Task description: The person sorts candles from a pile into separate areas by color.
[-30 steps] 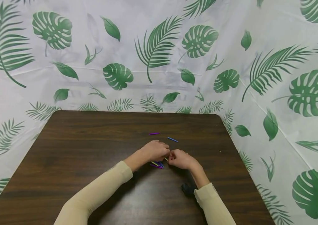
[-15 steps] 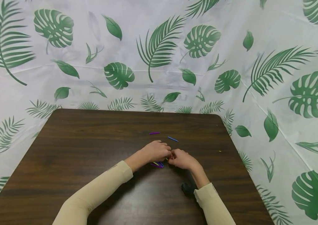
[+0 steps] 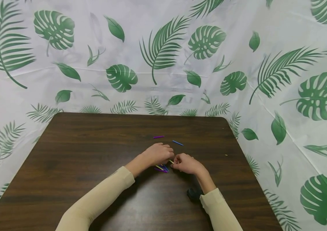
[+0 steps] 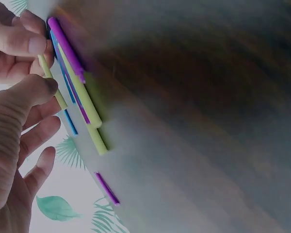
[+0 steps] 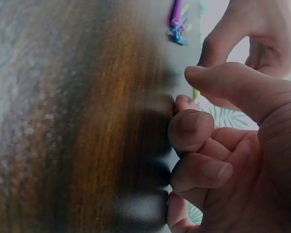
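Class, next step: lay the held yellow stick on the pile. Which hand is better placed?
Probably the left hand: it pinches the yellow stick and, in the head view, is nearer the pile than the right hand.

In one pile [image 3: 161,168], two purple sticks [image 4: 67,48], two yellow sticks [image 4: 88,107] and at least one blue stick [image 4: 71,93] are counted; outside it, one lone purple stick [image 3: 158,137], one lone blue stick [image 3: 177,142], one held yellow stick [image 4: 45,68], one yellow fleck [image 3: 226,155].

Head view high above the surface [image 3: 94,138], forward and down; wrist views near it, stick pile [image 4: 82,94] in common.
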The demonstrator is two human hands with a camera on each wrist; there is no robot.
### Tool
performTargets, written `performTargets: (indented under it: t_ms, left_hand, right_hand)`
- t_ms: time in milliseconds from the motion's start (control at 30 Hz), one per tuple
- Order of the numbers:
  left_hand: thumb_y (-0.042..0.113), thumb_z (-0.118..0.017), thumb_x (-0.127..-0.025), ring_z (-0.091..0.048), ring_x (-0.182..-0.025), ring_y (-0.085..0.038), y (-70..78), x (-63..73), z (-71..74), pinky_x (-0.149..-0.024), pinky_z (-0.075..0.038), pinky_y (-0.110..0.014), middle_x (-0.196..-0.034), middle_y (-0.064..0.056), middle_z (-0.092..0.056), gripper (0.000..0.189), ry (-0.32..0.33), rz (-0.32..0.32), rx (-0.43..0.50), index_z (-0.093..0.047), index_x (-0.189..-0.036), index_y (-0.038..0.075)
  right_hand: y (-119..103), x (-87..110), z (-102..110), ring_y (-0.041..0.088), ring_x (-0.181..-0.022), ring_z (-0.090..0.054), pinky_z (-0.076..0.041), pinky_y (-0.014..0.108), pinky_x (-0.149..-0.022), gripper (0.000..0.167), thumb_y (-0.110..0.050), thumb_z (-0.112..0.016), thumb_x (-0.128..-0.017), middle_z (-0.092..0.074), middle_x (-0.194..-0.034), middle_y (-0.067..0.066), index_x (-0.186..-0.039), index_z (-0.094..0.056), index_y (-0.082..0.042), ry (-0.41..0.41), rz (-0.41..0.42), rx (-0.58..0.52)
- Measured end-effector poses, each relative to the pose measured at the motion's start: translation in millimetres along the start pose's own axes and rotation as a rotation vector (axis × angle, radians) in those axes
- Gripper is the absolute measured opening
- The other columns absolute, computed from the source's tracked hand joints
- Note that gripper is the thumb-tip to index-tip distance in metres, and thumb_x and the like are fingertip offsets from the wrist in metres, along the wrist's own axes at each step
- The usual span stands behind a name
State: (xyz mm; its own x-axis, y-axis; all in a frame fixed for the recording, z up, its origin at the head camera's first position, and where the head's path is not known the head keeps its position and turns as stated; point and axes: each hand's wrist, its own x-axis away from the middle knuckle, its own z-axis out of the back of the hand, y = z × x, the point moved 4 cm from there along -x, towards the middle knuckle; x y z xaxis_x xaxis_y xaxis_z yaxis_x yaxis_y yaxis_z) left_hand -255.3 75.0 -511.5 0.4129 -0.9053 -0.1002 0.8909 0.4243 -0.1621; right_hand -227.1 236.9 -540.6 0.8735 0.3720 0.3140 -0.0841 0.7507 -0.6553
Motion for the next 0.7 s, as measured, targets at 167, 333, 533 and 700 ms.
performTargets:
  t_ms: [167, 333, 533, 700]
  left_hand:
    - [0.021, -0.069, -0.104, -0.068, -0.104, -0.013, -6.9, 4.5, 2.6, -0.100, -0.060, -0.038, -0.106, 0.011, -0.073, 0.007, 0.011, 0.016, 0.026, -0.074, -0.102, 0.025]
    - [0.021, -0.071, -0.102, -0.067, -0.099, -0.013, -18.1, 8.6, 8.7, -0.094, -0.059, -0.034, -0.101, 0.009, -0.069, 0.006, 0.069, 0.056, 0.090, -0.070, -0.098, 0.023]
    - [0.018, -0.073, -0.101, -0.063, -0.092, -0.013, -39.3, 16.3, 17.0, -0.085, -0.056, -0.033, -0.093, 0.008, -0.063, 0.011, 0.141, 0.125, 0.153, -0.064, -0.095, 0.021]
    - [0.017, -0.074, -0.101, -0.061, -0.087, -0.013, -59.1, 25.6, 20.1, -0.077, -0.054, -0.033, -0.099, 0.006, -0.066, 0.009, 0.186, 0.218, 0.237, -0.065, -0.102, 0.019]
  right_hand:
    - [0.1, 1.1, 0.8, 0.015, -0.062, -0.056, -0.046, 0.031, -0.059, 0.021, -0.029, -0.070, -0.103, -0.063, -0.073, 0.000, -0.092, -0.067, -0.011, -0.010, 0.000, -0.022]
    - [1.6, 1.5, 0.5, 0.014, -0.061, -0.055, -0.045, 0.030, -0.058, 0.019, -0.027, -0.070, -0.103, -0.062, -0.071, 0.000, -0.092, -0.068, -0.011, -0.017, 0.010, -0.032]
    - [3.2, 1.3, 0.9, 0.013, -0.061, -0.055, -0.044, 0.030, -0.060, 0.021, -0.031, -0.071, -0.103, -0.061, -0.070, -0.002, -0.091, -0.069, -0.014, -0.008, 0.010, -0.020]
    - [4.9, 4.0, 1.4, 0.012, -0.062, -0.056, -0.044, 0.029, -0.060, 0.018, -0.029, -0.073, -0.102, -0.061, -0.070, -0.003, -0.092, -0.070, -0.014, -0.019, 0.005, -0.035]
